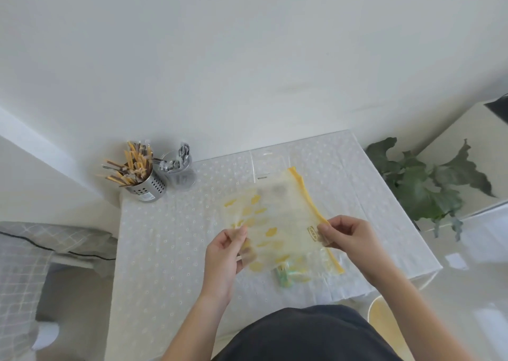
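Zip bag [277,217]: translucent with yellow patches, held just over the desk [170,237] in front of me.
Bag's lie: the yellow zip edge faces my right and runs from far to near, slanting rightward.
Left hand [222,253]: my fingers [242,232] pinch the bag's left edge.
Right hand [349,234]: my fingers pinch the zip edge by the logo.
Near corner: something green, inside or beneath I cannot tell.
Metal holder [149,187]: wrapped sticks [134,162].
Glass [180,179]: grey packets, just beside the holder.

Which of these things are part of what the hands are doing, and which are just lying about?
In use: left hand, right hand, yellow zip bag.
Lying about: chopstick holder, glass of packets, plant.
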A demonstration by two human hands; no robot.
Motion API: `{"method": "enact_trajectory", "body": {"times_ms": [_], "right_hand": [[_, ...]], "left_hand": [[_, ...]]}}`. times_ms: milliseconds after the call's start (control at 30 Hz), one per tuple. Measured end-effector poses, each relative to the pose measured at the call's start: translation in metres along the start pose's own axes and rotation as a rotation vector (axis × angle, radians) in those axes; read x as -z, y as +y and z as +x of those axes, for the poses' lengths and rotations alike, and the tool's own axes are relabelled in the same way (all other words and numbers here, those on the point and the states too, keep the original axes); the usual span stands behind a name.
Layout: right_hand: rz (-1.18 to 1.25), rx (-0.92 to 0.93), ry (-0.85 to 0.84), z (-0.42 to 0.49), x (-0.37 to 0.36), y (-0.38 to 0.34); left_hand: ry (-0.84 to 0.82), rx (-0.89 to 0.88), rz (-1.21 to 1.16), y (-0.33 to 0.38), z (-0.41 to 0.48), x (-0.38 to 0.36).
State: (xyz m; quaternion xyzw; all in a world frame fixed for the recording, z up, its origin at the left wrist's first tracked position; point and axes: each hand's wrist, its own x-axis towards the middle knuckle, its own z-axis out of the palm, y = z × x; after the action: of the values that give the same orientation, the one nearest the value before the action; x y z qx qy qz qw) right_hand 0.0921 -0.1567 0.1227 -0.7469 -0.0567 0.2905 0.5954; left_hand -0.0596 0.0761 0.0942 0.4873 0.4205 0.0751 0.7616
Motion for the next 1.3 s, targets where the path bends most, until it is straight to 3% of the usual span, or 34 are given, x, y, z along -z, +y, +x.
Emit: {"method": "enact_trajectory", "body": {"times_ms": [200,333,467,567,700,967,1067,1167,1300], "right_hand": [[0.070,-0.107,-0.139,0.005,0.023,-0.001],[0.113,-0.155,-0.242,0.016,0.035,-0.010],[0.177,-0.120,-0.122,0.035,0.045,-0.016],[0.164,-0.061,-0.028,0.046,0.060,-0.017],[0.144,-0.030,-0.047,0.052,0.080,-0.013],[0.132,-0.016,-0.154,0.061,0.116,-0.004],[0.086,-0.025,-0.156,0.066,0.131,0.000],[0.132,-0.072,-0.184,0.073,0.147,0.003],[0.175,-0.135,-0.209,0.089,0.175,0.010]], "left_hand": [[-0.027,-0.031,-0.026,0.002,0.000,-0.018],[-0.135,-0.050,0.048,0.004,0.002,-0.037],[-0.170,-0.063,0.129,-0.001,0.007,-0.057],[-0.097,-0.092,0.125,-0.002,0.010,-0.072],[-0.060,-0.082,0.085,0.002,0.008,-0.091],[-0.097,-0.257,0.192,0.012,0.026,-0.136],[-0.091,-0.228,0.187,0.010,0.035,-0.152],[-0.237,-0.121,0.117,0.004,0.040,-0.162],[-0.383,0.006,0.222,-0.017,0.048,-0.169]]}}
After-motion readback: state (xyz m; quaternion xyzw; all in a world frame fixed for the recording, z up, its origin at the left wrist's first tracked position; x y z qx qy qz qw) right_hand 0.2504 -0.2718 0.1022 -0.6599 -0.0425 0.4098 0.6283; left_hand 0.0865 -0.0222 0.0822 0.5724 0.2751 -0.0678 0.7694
